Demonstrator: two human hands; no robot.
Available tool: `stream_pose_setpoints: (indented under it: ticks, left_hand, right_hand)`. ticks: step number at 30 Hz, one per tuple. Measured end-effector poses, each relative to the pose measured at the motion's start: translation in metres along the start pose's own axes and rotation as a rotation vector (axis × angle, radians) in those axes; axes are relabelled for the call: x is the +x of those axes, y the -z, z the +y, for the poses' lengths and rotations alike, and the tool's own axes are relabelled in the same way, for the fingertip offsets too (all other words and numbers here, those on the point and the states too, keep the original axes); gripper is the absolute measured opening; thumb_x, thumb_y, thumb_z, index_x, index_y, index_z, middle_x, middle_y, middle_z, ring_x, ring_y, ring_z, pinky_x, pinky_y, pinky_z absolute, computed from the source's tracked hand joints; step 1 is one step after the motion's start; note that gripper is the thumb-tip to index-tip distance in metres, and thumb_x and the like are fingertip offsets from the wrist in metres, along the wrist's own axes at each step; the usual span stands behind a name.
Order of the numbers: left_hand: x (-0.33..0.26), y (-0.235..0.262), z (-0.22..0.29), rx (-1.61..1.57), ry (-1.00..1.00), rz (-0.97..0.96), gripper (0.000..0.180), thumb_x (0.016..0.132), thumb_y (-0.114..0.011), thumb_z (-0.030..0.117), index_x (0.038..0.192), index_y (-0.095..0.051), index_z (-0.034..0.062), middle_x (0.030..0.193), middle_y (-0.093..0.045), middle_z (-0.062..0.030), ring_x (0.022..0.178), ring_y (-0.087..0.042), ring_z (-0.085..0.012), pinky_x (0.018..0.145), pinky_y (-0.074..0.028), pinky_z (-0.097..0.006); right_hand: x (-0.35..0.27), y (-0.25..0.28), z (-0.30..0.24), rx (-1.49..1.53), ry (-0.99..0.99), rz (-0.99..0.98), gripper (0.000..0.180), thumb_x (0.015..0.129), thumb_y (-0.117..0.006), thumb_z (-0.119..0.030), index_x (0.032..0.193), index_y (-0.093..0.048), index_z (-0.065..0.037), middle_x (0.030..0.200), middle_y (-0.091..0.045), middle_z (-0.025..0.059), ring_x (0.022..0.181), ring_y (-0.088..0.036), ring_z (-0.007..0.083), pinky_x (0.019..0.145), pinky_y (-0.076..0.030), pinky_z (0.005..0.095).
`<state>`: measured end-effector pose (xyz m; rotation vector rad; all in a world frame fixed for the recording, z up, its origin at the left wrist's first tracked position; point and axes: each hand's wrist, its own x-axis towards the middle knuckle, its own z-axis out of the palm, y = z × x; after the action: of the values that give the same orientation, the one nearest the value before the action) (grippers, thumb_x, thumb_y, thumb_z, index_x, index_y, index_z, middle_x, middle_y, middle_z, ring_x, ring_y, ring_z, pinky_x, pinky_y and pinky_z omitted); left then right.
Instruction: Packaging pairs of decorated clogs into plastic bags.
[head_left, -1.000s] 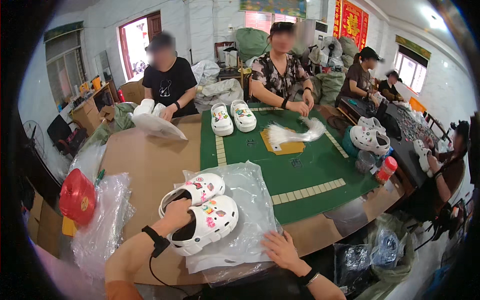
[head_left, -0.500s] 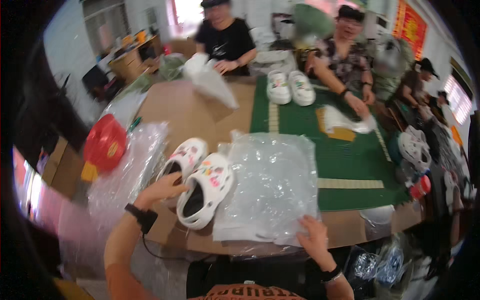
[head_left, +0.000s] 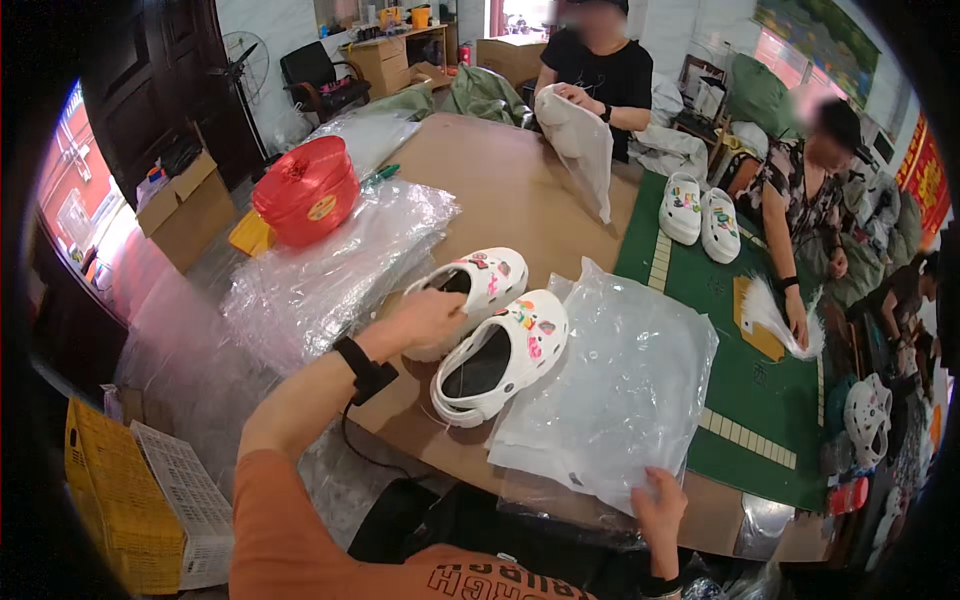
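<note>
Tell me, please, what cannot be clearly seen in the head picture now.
In the head view:
Near left shoe: heel partly hidden by the left hand.
White bag opposite: contents hidden by cloudy plastic.
Yellow crate: lower part cut off by the dark rim.
Right hand: forearm behind it cut off by lower edge.

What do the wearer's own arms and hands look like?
The left hand and right hand are ungloved. A black strap with a boxy module circles the left wrist, a dark cable below it. A dark band circles the right wrist. The left sleeve is orange, ending near the elbow.
</note>
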<state>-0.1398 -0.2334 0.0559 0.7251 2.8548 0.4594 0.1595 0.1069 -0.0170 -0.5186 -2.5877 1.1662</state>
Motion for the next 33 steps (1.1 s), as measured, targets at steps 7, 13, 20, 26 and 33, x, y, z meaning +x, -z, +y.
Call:
stream_pose_setpoints:
  ticks: [7,13,20,26,33]
  left_hand:
    - [-0.011,0.011,-0.01,-0.128,-0.101,-0.327,0.041,0.08,-0.056,0.034,0.104,-0.052,0.001,0.088,-0.06,-0.02,0.08,-0.058,-0.0291,0.071,-0.044,-0.037]
    - [-0.005,-0.007,0.016,-0.259,0.132,-0.09,0.063,0.071,-0.066,0.039,0.112,-0.048,-0.0049,0.104,-0.057,-0.0231,0.096,-0.055,-0.0296,0.081,-0.042,-0.035]
    - [-0.004,-0.031,0.029,-0.12,0.213,0.101,0.046,0.069,-0.061,0.04,0.094,-0.061,0.001,0.085,-0.062,-0.0213,0.079,-0.06,-0.0364,0.07,-0.046,-0.042]
    - [-0.001,-0.034,0.037,-0.136,0.085,0.214,0.04,0.071,-0.061,0.036,0.077,-0.061,-0.0034,0.076,-0.06,-0.0235,0.076,-0.061,-0.0358,0.066,-0.047,-0.043]
    - [0.007,-0.031,-0.023,-0.529,0.062,0.343,0.026,0.073,-0.057,0.017,0.085,-0.06,-0.0061,0.07,-0.06,-0.0177,0.064,-0.057,-0.0238,0.06,-0.042,-0.035]
  right_hand:
    - [0.006,0.01,-0.004,-0.03,0.195,0.078,0.017,0.07,-0.061,-0.002,0.087,-0.059,-0.002,0.096,-0.062,0.0138,0.094,-0.057,0.0303,0.083,-0.043,0.0364]
    - [0.001,0.008,-0.006,-0.021,0.197,0.085,0.015,0.071,-0.06,0.001,0.085,-0.055,-0.002,0.099,-0.061,0.0143,0.091,-0.058,0.0306,0.08,-0.045,0.0357]
    - [-0.011,0.02,-0.018,0.013,0.456,-0.081,0.015,0.063,-0.055,0.008,0.073,-0.054,-0.004,0.1,-0.061,0.0132,0.084,-0.059,0.0293,0.071,-0.047,0.0343]
    - [0.005,0.01,-0.007,-0.355,0.463,0.054,0.023,0.072,-0.052,0.005,0.09,-0.062,-0.005,0.106,-0.056,0.0157,0.096,-0.051,0.0329,0.081,-0.043,0.0382]
    - [0.039,0.055,-0.024,-0.197,0.157,0.258,0.044,0.082,-0.056,-0.007,0.122,-0.044,0.003,0.116,-0.053,0.0202,0.107,-0.054,0.0294,0.09,-0.041,0.0331]
